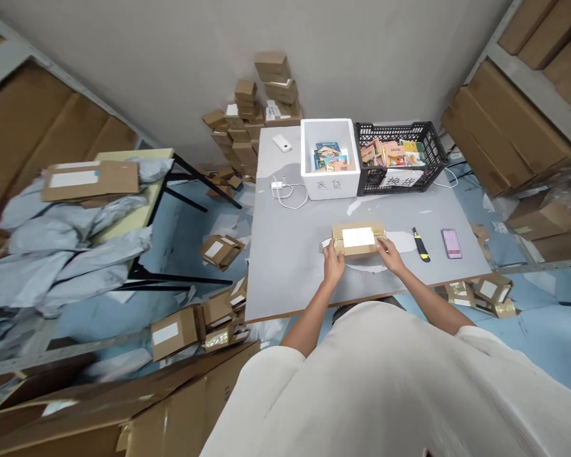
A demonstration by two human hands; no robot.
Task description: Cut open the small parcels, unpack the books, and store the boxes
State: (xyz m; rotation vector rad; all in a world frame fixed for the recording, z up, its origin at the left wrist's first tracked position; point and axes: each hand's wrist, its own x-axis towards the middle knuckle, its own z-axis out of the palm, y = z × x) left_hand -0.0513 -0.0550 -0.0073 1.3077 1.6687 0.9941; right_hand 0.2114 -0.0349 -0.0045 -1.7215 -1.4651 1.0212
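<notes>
A small brown cardboard box (337, 232) with a white label (358, 237) and shiny tape at its ends is between my two hands, near the front of the grey table (285, 254). My left hand (334, 261) grips its left end, fingers wrapped against the side. At the right end, my right hand (389, 252) holds the box, thumb near the label's edge. Just right of it lies a black and yellow utility knife (421, 245). Beyond that is a phone with a pink screen (452, 244). What the box contains is hidden.
A white foam box (330, 186) and a black plastic crate (394, 181), both holding colourful booklets, stand at the table's back. Near them lie a white phone (282, 143) and a charger cable (292, 195). Cardboard boxes (176, 331) litter the floor; grey parcels (42, 247) cover a side table.
</notes>
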